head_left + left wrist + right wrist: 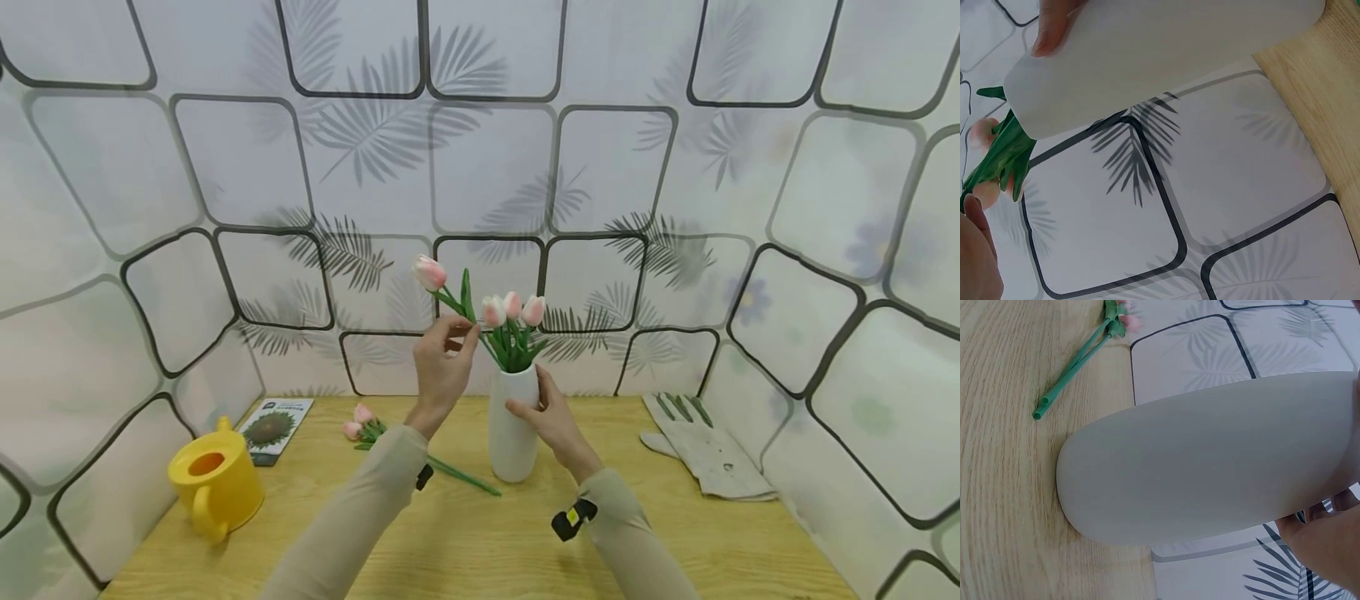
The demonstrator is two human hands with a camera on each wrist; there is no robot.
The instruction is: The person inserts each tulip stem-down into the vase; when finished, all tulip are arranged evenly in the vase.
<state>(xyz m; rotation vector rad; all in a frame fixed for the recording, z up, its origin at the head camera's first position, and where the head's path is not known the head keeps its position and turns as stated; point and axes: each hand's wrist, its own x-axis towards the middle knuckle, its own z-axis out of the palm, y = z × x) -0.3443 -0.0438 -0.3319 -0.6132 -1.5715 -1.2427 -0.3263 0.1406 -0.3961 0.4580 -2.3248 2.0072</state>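
there are six tulips (431, 273), one vase (512, 437), one watering can (240, 492) and one packet (272, 428).

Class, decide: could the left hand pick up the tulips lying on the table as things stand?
Probably not straight away: the left hand is pinching another tulip near the white vase. Once free, likely yes: the lying tulips are close by, and nothing seems to cover their blooms.

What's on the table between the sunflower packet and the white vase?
In the head view, two pink tulips lie there, partly hidden by the left sleeve passing over them.
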